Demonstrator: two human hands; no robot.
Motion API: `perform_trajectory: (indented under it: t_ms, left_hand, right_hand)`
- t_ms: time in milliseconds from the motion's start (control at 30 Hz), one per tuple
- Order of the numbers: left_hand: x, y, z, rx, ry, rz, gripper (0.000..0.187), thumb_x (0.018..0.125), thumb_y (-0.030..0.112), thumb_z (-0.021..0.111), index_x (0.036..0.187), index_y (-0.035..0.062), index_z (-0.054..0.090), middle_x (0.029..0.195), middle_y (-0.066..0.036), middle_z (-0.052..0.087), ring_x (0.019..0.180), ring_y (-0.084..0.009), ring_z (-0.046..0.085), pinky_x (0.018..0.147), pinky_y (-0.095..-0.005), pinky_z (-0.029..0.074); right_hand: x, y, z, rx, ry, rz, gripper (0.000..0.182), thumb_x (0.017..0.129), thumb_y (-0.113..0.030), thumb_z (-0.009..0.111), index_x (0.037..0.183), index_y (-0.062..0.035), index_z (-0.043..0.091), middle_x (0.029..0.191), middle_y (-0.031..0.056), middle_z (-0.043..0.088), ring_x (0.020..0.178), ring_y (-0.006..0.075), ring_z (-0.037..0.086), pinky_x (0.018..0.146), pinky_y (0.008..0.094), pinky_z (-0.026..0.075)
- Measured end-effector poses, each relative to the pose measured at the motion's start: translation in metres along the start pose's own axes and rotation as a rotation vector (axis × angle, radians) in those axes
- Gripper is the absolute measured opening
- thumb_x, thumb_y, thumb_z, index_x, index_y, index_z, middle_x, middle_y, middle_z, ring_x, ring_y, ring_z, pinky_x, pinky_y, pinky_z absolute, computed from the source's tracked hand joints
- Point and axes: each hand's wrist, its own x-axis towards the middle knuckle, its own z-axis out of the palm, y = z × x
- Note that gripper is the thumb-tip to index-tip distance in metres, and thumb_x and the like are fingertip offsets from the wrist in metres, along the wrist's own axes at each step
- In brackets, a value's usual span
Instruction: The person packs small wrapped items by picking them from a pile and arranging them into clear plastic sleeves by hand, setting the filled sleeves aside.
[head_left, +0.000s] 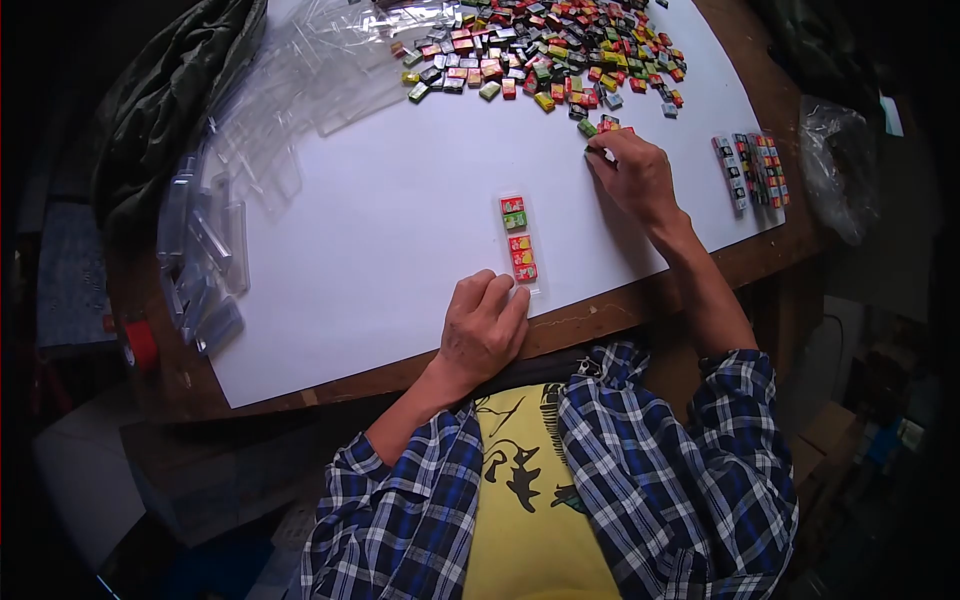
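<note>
A narrow clear plastic tray (532, 262) lies on the white sheet in front of me. Inside it sits a column of small printed pieces, red (525, 272), green (514, 221) and red-and-yellow, with a gap partway along. My left hand (485, 322) is closed at the tray's near end, with thumb and fingertips against it. Farther out to the right, my right hand (640, 178) pinches at a small green-and-dark piece, partly hidden by the fingertips. Just beyond those fingers lie a green piece (587, 128) and some red ones, by the edge of the big pile.
A large heap of small colourful pieces (560, 50) covers the far side. Clear plastic covers (340, 70) and cases (205, 250) lie at the left. Filled trays (760, 172) stand together at the right, beside a plastic bag (838, 165). Red tape (140, 345) sits near the left edge.
</note>
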Motion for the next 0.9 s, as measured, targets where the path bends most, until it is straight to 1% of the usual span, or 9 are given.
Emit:
perform_trajectory:
  t_ms: [67,133,233,300,367,467,600,700,900]
  left_hand:
    - [0.0,-0.003,0.001,0.01,-0.007,0.004,0.029,0.079,0.003,0.082,0.106,0.0037,0.074,0.107,-0.011,0.064,0.105,-0.0332,0.062,0.086,-0.0442,0.052]
    - [-0.006,-0.001,0.002,0.01,-0.015,-0.017,0.029,0.079,0.003,0.082,0.107,0.0037,0.074,0.107,-0.011,0.064,0.105,-0.0332,0.062,0.086,-0.0442,0.052]
    - [-0.007,-0.005,0.002,0.035,-0.018,0.014,0.031,0.082,0.005,0.077,0.113,-0.0009,0.072,0.115,-0.013,0.065,0.111,-0.0321,0.062,0.092,-0.0441,0.051]
    - [-0.002,-0.001,0.001,0.047,0.0,-0.019,0.032,0.084,0.006,0.077,0.114,-0.0007,0.072,0.116,-0.013,0.065,0.112,-0.0319,0.062,0.093,-0.0441,0.051]
    - [0.004,0.003,0.0,0.066,0.036,-0.076,0.033,0.086,0.008,0.078,0.118,-0.0002,0.073,0.119,-0.013,0.065,0.115,-0.0314,0.06,0.095,-0.0442,0.05]
    - [0.004,0.002,0.001,0.098,0.005,-0.071,0.034,0.088,0.01,0.078,0.12,0.0013,0.073,0.121,-0.013,0.065,0.117,-0.0312,0.059,0.096,-0.0444,0.05]
    - [-0.003,0.0,0.005,0.119,0.007,-0.041,0.034,0.089,0.012,0.078,0.121,0.0035,0.074,0.122,-0.012,0.065,0.116,-0.0312,0.059,0.097,-0.0446,0.05]
    - [-0.01,-0.003,0.005,0.118,0.003,-0.018,0.033,0.089,0.012,0.078,0.121,0.0046,0.074,0.121,-0.012,0.065,0.115,-0.0313,0.059,0.096,-0.0448,0.05]
    - [-0.012,-0.005,0.006,0.095,-0.03,0.012,0.033,0.088,0.012,0.08,0.119,0.0041,0.075,0.117,-0.012,0.065,0.112,-0.0313,0.06,0.094,-0.0455,0.051]
  right_hand:
    - [-0.006,-0.006,-0.001,0.03,-0.019,-0.026,0.019,0.089,-0.01,0.085,0.105,-0.0051,0.075,0.102,0.0121,0.078,0.081,0.0292,0.077,0.072,0.0383,0.063]
    - [-0.023,-0.024,-0.006,0.201,-0.059,-0.062,0.019,0.088,-0.007,0.087,0.103,-0.005,0.075,0.102,0.0108,0.078,0.078,0.0256,0.077,0.069,0.0353,0.063]
    - [-0.044,-0.044,-0.005,0.313,-0.082,-0.103,0.019,0.087,-0.006,0.087,0.101,-0.0048,0.074,0.101,0.0098,0.077,0.076,0.0227,0.077,0.066,0.0332,0.063]
    - [-0.057,-0.055,-0.003,0.364,-0.082,-0.134,0.018,0.087,-0.005,0.088,0.1,-0.0045,0.074,0.101,0.009,0.077,0.076,0.0205,0.076,0.065,0.0318,0.063]
    - [-0.065,-0.061,-0.003,0.371,-0.096,-0.131,0.018,0.087,-0.006,0.088,0.1,-0.0044,0.075,0.101,0.009,0.077,0.076,0.0209,0.077,0.065,0.032,0.063]
    - [-0.069,-0.066,-0.003,0.381,-0.121,-0.126,0.018,0.088,-0.006,0.088,0.1,-0.0042,0.075,0.102,0.009,0.077,0.077,0.0217,0.077,0.066,0.0323,0.063]
    - [-0.073,-0.073,0.006,0.413,-0.095,-0.194,0.019,0.086,-0.006,0.089,0.099,-0.0039,0.076,0.103,0.0097,0.078,0.076,0.0192,0.076,0.064,0.0295,0.062]
    - [-0.075,-0.079,0.015,0.431,-0.101,-0.263,0.018,0.087,-0.011,0.088,0.098,-0.0047,0.077,0.103,0.0097,0.078,0.082,0.0247,0.078,0.068,0.0341,0.064]
    - [-0.069,-0.081,0.022,0.478,-0.115,-0.305,0.015,0.088,-0.013,0.087,0.096,-0.0046,0.078,0.103,0.0099,0.078,0.083,0.0255,0.078,0.069,0.0353,0.064]
